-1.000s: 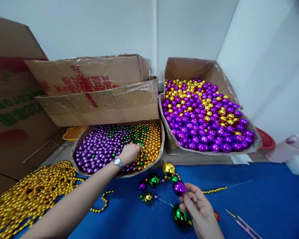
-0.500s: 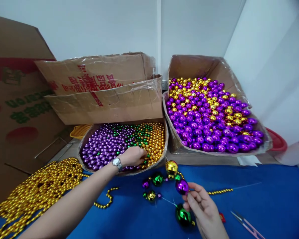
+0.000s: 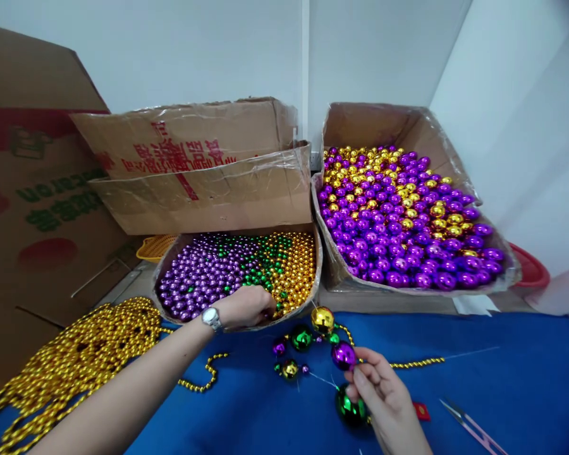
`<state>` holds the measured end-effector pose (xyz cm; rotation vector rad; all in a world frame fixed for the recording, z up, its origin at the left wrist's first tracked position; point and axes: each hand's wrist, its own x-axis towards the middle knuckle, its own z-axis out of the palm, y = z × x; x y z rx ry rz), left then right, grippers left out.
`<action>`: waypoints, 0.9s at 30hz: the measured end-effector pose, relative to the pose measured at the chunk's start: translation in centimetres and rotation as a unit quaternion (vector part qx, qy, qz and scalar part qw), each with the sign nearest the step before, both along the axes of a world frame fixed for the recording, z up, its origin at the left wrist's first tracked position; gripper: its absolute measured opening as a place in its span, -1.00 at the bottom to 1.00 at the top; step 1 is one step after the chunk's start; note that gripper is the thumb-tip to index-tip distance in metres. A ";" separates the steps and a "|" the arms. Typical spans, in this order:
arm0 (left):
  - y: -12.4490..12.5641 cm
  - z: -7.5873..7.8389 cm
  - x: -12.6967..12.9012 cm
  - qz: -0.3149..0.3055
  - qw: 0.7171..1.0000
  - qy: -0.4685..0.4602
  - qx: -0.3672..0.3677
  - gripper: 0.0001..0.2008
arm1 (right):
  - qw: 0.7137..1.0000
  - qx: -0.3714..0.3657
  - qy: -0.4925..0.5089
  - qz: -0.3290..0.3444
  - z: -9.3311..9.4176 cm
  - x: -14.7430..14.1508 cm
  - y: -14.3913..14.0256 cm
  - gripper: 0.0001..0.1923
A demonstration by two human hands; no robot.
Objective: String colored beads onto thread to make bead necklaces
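Observation:
My left hand [image 3: 247,306], with a watch on its wrist, reaches over the front of a carton of small beads [image 3: 203,272] in purple, green and gold. Its fingers are curled down at the green and gold beads, and what they pinch is hidden. My right hand [image 3: 384,392] is closed, thumb and fingers pinching the strand at a large purple bead [image 3: 343,356]. Beside that bead are a small green bead [image 3: 334,339] and a large gold bead [image 3: 322,320]. The strand curves left past a green bead [image 3: 301,338]. A big dark green bead [image 3: 351,406] lies below the pinch.
A second carton [image 3: 474,291] holds larger purple and gold beads. Gold bead strands [image 3: 95,347] are heaped at left on the blue cloth [image 3: 246,417]. Thread snips [image 3: 474,426] and a small red packet [image 3: 422,411] lie at right. Tall cardboard [image 3: 52,189] stands at left.
My left hand has moved slightly left and lower at the carton's front. My right hand has shifted a little left with the purple bead, uncovering more of the red packet.

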<state>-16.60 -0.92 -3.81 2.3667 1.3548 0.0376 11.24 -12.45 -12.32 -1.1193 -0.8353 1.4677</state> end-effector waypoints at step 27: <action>-4.5 -0.1 4.5 0.190 0.674 -0.633 -0.330 -0.83 | 0.996 0.028 -0.080 0.017 0.4 -0.2 -0.4 -0.52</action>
